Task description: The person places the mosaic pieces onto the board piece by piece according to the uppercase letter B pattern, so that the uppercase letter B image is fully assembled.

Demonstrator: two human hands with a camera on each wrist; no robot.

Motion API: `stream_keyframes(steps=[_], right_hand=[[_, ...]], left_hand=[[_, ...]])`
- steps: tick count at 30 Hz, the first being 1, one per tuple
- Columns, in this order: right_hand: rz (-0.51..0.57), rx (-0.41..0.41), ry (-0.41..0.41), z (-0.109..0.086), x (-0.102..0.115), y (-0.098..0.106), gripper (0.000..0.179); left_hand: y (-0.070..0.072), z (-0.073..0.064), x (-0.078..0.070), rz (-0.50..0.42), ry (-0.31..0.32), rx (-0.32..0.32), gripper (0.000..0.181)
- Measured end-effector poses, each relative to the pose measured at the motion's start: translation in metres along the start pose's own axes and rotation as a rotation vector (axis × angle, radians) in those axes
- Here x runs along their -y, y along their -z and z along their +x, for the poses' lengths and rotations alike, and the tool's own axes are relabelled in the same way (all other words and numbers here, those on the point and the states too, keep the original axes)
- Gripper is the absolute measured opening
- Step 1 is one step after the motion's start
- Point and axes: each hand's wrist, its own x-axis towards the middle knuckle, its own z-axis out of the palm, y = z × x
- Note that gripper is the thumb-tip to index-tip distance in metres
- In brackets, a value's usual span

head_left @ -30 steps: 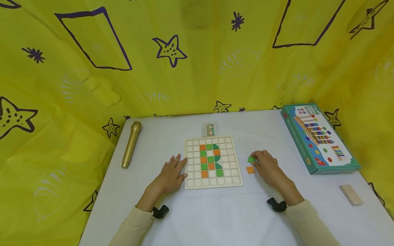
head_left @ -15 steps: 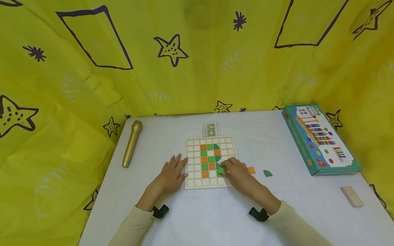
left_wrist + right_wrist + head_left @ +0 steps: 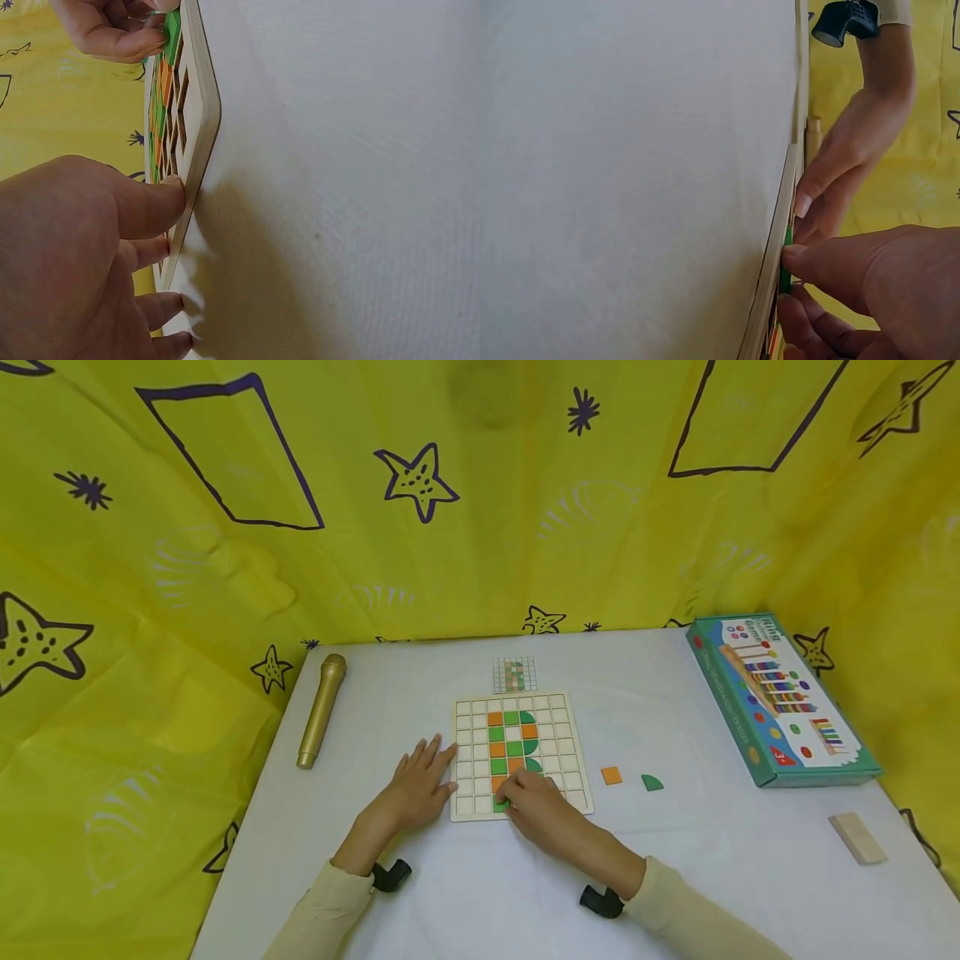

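My right hand (image 3: 551, 818) pinches a green square tile (image 3: 501, 806) at the bottom row of the wooden grid board (image 3: 455, 808), just below an orange tile. In the right wrist view, thumb and fingertips are on the edges of this green tile (image 3: 786, 262), right at the board's surface. Orange and green tiles fill several cells, including quarter-round ones on the pattern's right side; my right hand covers some lower cells. My left hand (image 3: 415, 789) lies with fingers spread at the board's left edge, and the left wrist view shows its thumb (image 3: 161, 204) touching the rim.
An orange square tile (image 3: 612, 775) and a green quarter-round tile (image 3: 652, 782) lie right of the board. Behind it is a small pattern card (image 3: 514, 675). A gold microphone (image 3: 321, 712) lies left; a game box (image 3: 783, 702) and a wooden block (image 3: 857, 838) sit right.
My right hand has carried the green square tile from the table on the right, across the board, to its bottom row. The loose quarter-round tile has come into view. My left hand stays put.
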Motion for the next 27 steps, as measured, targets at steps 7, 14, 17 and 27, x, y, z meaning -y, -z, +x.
stream_keyframes(steps=[7,14,17,27], right_hand=[[0.018,-0.003,0.006,-0.002,0.0,0.0,0.018],[0.021,-0.006,-0.002,-0.007,-0.003,0.001,0.017],[0.048,0.006,-0.044,-0.012,-0.008,0.009,0.018],[0.136,0.018,-0.28,-0.041,-0.063,0.064,0.033]], left_hand=[[0.0,0.001,0.0,0.015,0.008,0.014,0.066],[-0.001,0.0,-0.001,-0.004,-0.003,-0.005,0.065],[0.0,0.0,-0.001,0.002,-0.005,-0.001,0.065],[-0.001,0.0,0.0,0.02,0.009,0.016,0.066]])
